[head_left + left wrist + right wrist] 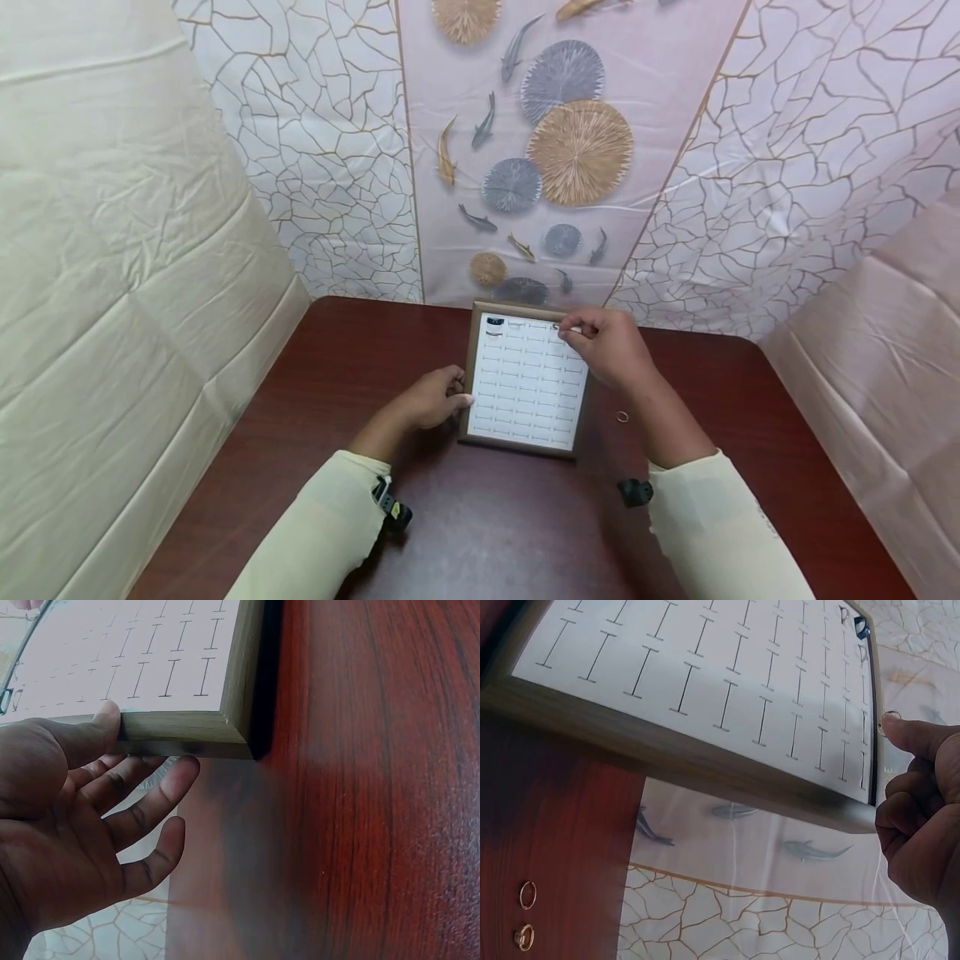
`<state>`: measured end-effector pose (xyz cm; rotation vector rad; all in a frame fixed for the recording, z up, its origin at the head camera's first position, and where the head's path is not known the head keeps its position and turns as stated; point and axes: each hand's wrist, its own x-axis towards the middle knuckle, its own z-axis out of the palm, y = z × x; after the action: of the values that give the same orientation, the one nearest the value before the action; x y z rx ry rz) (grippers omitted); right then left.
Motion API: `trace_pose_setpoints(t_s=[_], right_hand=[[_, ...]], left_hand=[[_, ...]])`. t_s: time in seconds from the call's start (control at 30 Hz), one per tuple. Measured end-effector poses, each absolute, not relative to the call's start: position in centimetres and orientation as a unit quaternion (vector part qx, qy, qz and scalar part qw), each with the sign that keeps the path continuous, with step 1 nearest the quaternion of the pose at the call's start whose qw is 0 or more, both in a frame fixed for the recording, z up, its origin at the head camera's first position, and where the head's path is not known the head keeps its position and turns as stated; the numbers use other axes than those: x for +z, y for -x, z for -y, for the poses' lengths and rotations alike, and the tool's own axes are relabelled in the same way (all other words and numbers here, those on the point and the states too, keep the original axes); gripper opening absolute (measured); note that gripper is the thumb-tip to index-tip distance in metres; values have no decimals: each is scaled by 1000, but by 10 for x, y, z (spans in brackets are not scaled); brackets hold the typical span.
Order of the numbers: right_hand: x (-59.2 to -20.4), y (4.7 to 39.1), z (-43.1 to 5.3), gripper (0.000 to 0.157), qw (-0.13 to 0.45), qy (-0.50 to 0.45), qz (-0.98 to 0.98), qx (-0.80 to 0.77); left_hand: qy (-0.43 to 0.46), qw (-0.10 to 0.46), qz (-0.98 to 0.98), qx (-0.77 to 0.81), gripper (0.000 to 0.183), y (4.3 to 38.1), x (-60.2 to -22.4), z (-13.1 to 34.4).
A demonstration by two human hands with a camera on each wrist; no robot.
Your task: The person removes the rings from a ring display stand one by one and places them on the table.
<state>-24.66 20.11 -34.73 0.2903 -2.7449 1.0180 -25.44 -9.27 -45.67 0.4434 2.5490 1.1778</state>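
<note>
A wooden-framed ring display board [531, 383], its white face marked with rows of short slits, leans upright on the table. My left hand [437, 398] holds its left edge, with the thumb [105, 724] on the front rim and some fingers reaching behind; the other fingers stay spread. At the top right of the board, my right hand [611, 346] pinches a thin gold-coloured ring [889, 724] between thumb and forefinger. A dark-topped ring [495, 322] sits in the top left slit, with other small rings close by.
Two gold-coloured rings, a plain band [527, 895] and one with a raised top [523, 937], lie on the dark red wooden table [705, 417] to the board's right. A patterned cloth [517, 150] hangs behind the table, with pale cloth [150, 250] along the sides.
</note>
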Motion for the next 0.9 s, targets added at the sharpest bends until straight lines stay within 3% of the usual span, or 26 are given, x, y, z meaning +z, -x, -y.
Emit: trace_pose_setpoints(t_s=[0.9], right_hand=[[-371,236,-256,5,183,-72,902,384]], left_hand=[[-147,155,-886,410,37,256,-458,92]])
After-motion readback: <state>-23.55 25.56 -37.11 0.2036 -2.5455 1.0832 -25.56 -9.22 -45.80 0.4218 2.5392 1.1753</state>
